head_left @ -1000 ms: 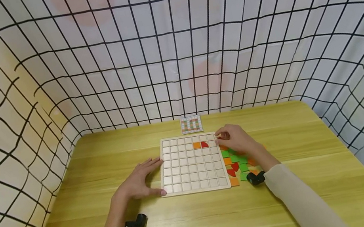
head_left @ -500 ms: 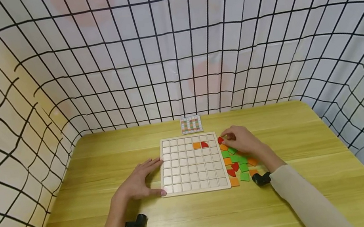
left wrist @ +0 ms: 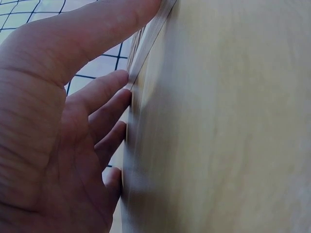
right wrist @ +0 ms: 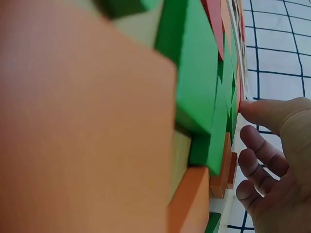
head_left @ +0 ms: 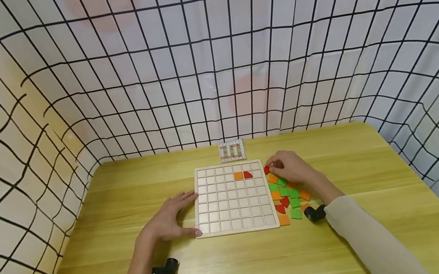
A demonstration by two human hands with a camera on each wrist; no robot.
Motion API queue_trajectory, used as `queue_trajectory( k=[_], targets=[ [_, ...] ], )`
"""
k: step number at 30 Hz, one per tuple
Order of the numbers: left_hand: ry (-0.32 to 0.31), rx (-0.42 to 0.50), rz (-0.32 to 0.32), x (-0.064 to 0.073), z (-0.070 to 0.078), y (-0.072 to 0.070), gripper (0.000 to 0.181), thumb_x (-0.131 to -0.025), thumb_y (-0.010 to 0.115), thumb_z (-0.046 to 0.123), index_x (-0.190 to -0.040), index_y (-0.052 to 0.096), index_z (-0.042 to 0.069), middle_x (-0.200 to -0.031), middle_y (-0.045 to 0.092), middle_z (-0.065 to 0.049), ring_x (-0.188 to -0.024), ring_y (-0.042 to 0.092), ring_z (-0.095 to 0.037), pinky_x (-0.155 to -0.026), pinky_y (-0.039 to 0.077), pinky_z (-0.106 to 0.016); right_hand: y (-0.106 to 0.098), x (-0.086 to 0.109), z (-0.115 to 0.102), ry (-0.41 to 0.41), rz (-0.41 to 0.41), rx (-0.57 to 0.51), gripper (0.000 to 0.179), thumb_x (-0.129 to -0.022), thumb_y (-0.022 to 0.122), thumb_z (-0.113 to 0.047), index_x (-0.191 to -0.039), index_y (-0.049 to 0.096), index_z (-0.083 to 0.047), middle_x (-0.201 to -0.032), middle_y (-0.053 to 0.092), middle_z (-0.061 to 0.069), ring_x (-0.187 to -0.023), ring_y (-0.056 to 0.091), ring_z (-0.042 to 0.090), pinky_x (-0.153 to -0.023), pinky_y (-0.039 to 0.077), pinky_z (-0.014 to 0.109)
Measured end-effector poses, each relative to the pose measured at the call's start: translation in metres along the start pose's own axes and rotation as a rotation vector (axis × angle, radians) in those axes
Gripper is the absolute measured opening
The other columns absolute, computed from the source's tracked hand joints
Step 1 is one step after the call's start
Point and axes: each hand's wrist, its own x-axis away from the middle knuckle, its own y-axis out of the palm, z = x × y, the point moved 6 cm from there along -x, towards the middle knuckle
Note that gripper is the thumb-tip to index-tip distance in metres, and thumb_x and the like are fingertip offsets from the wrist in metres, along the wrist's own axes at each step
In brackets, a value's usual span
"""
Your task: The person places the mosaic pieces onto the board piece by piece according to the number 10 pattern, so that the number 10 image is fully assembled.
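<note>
A pale wooden grid board lies mid-table. In its upper part an orange square tile sits beside a red rounded-edge tile. My left hand rests along the board's left side, fingers spread, thumb at the near corner; in the left wrist view the fingertips touch wood. Just off the board's upper right, my right hand pinches a red tile with thumb and forefinger, partly hiding it. The right wrist view shows the other fingers loosely curled.
Green tiles, orange tiles and red tiles lie loosely along the board's right side, some overlapping. A small printed pattern card lies behind the board. Grid-patterned white cloth hangs round the table's back and sides.
My right hand has drawn back a little to the right from the board's edge, to the red tile at the top of the loose tiles. The left hand stays still.
</note>
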Motion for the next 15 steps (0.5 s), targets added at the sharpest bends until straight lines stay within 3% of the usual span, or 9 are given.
queue_trajectory(
  k=[8,15],
  targets=[
    [-0.004,-0.002,0.005,0.0001,-0.0021,-0.0007,0.105,-0.076,0.086,0.057,-0.161,0.037,0.021,-0.169,0.031,-0.005,-0.158,0.021,-0.038,-0.128,0.010,-0.064,-0.0029,0.0000,0.0068,0.014,0.024,0.003,0.024,-0.099,0.069,-0.024,-0.118,0.073,-0.011,-0.100,0.066,0.004,-0.090,0.056,0.021,-0.082,0.049,0.035],
    [0.003,-0.001,0.002,0.0001,-0.0009,-0.0003,0.104,-0.076,0.086,0.058,-0.161,0.039,0.020,-0.169,0.033,-0.005,-0.158,0.022,-0.038,-0.129,0.010,-0.064,-0.0006,0.0011,0.0084,0.004,-0.020,0.008,0.033,-0.099,0.069,-0.029,-0.127,0.072,-0.011,-0.098,0.062,0.004,-0.090,0.053,0.021,-0.078,0.046,0.033]
  ],
)
